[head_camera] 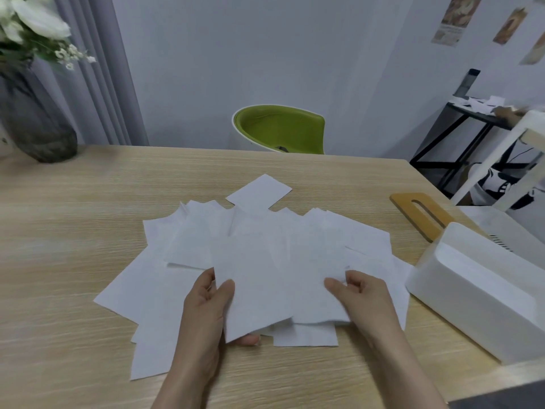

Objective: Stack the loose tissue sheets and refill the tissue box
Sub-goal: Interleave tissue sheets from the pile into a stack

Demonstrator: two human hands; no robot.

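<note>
White tissue sheets [265,246], too overlapped to count, pinched by two hands [290,302]

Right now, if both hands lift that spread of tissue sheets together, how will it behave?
The tissue sheets look thin and limp, so they will probably droop outside each grip. They lie fanned and loosely overlapped, so some will likely slide out. The sheet held by the left hand already curls at its lower edge; the right hand pinches another.

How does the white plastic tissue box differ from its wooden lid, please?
The white plastic tissue box is a deep, open container, while the flat wooden lid is a thin board with a slot. The box is white and the lid is tan. The box sits nearer the right hand, with the lid behind it. Both rest on the wooden table.
</note>
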